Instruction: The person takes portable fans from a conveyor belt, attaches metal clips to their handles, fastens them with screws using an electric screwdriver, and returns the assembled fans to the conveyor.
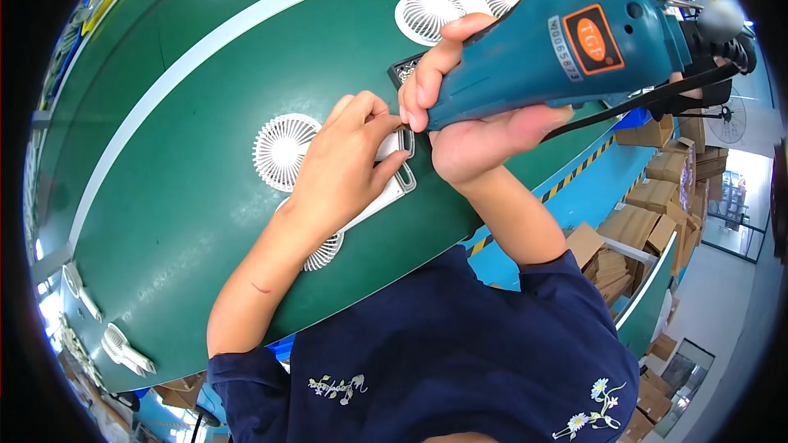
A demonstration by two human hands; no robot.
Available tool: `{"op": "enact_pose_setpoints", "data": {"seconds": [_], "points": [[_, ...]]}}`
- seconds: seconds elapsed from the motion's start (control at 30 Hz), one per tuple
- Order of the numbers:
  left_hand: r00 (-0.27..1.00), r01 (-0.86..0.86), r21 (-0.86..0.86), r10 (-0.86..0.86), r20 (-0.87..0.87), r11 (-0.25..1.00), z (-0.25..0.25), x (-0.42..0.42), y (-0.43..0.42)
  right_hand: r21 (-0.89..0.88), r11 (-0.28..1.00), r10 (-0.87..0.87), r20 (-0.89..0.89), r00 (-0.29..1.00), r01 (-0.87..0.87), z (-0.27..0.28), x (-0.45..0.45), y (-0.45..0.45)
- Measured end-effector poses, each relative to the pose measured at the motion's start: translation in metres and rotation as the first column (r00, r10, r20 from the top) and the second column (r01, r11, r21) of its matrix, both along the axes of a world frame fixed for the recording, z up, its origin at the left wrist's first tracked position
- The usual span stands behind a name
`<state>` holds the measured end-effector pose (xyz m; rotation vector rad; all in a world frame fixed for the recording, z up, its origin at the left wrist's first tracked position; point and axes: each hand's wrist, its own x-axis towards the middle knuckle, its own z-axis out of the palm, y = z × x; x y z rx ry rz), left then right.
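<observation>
We've our R hand [472, 145] wrapped round the elec. driver [525, 57], upper right, L hand [349, 143] over the white fan handles [379, 203] mid-frame (can't tell if gripping), so we'd best steady them & keep the driver sq.

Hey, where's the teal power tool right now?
The teal power tool is in the right hand, at the head view's upper right, with piled white fans just above it in the picture.
</observation>
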<state>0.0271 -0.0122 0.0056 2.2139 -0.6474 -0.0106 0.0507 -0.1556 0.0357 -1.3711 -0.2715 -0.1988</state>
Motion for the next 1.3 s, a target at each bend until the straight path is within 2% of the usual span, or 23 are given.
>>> {"op": "enact_pose_setpoints", "data": {"seconds": [0.53,0.63,0.73,0.8,0.83,0.9,0.93,1.03,1.07,1.13,1.3], "points": [[0.999,-0.024,-0.008,0.024,0.03,1.0,-0.004,-0.003,-0.001,0.018,1.0,0.012,-0.052,0.999,-0.011,-0.005,0.0,0.009],[0.999,-0.038,-0.023,0.039,0.034,0.999,-0.004,-0.003,-0.001,0.023,0.999,-0.041,-0.055,0.998,0.043,-0.005,-0.001,0.01],[1.0,-0.026,-0.032,0.026,0.003,0.999,-0.005,-0.003,0.0,0.018,0.998,0.062,-0.051,0.997,-0.061,-0.008,-0.001,0.004],[0.999,-0.032,-0.034,0.032,0.004,0.999,-0.005,-0.002,0.0,0.122,0.992,0.031,-0.058,0.998,-0.023,-0.005,-0.002,0.003],[1.0,-0.03,-0.038,0.031,0.005,0.999,-0.006,-0.002,0.0,0.257,0.947,0.18,0.077,0.981,-0.194,-0.014,0.001,-0.007],[0.998,-0.055,-0.052,0.057,0.027,0.997,-0.008,-0.003,-0.002,0.39,0.891,0.125,0.287,0.95,-0.235,-0.008,0.005,-0.018],[0.998,-0.056,-0.061,0.058,0.025,0.997,-0.008,-0.003,-0.002,0.337,0.923,0.067,0.331,0.941,-0.184,-0.006,0.007,-0.026],[0.994,-0.094,-0.046,0.096,0.054,0.995,-0.006,-0.003,-0.002,0.35,0.936,-0.045,0.229,0.972,-0.039,-0.011,0.008,-0.042],[0.994,-0.093,-0.049,0.095,0.052,0.995,-0.005,-0.004,-0.001,0.346,0.937,-0.046,0.228,0.973,-0.037,-0.013,0.007,-0.043],[0.998,-0.054,-0.02,0.054,0.017,0.998,-0.003,-0.004,0.0,0.285,0.952,-0.143,0.093,0.985,0.112,-0.016,0.005,-0.044],[0.994,-0.096,-0.052,0.099,0.054,0.994,-0.006,-0.004,-0.003,0.266,0.958,-0.14,0.093,0.986,0.111,-0.022,0.005,-0.042]]}}
